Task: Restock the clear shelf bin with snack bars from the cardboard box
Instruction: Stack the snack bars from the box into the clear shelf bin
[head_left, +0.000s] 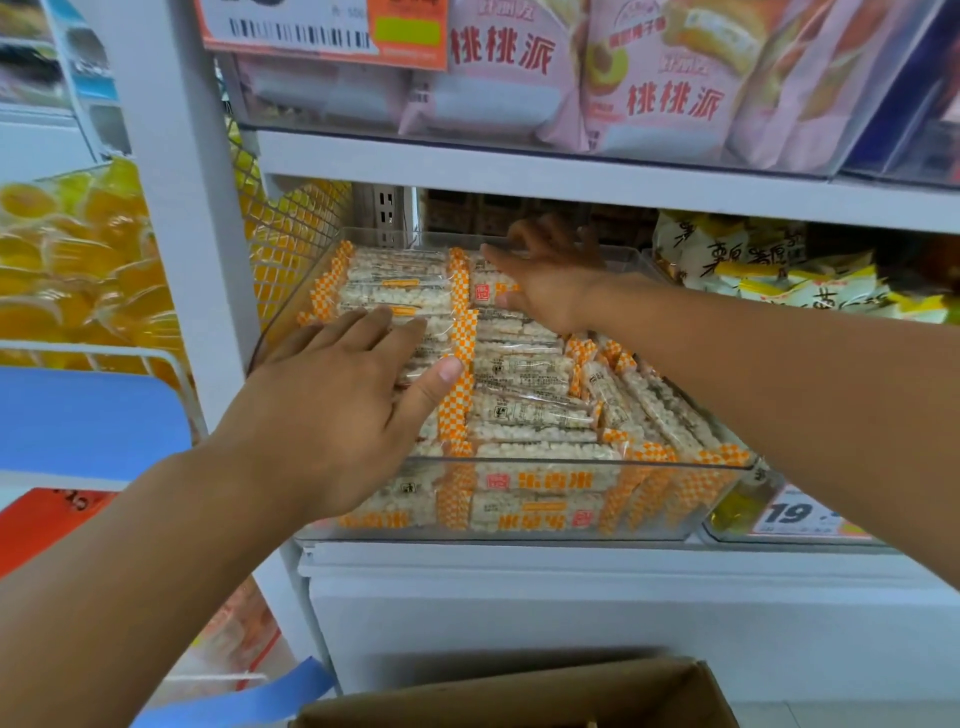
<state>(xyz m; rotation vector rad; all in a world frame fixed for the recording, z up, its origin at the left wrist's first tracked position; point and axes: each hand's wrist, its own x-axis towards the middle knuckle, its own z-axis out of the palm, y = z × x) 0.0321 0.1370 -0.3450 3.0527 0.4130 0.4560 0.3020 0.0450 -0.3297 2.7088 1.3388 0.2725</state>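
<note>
Head: 2 hands (332, 400), 1 bin (545, 525)

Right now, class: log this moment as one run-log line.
stage: arranging | left hand: flat on snack bars | right hand: reaching bin's rear | clear shelf bin: nearly full | cardboard box: below

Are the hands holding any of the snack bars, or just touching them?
Just touching. The left hand lies flat on the snack bars in the clear bin. The right hand rests farther back, fingers spread; no grip on any bar shows.
</note>
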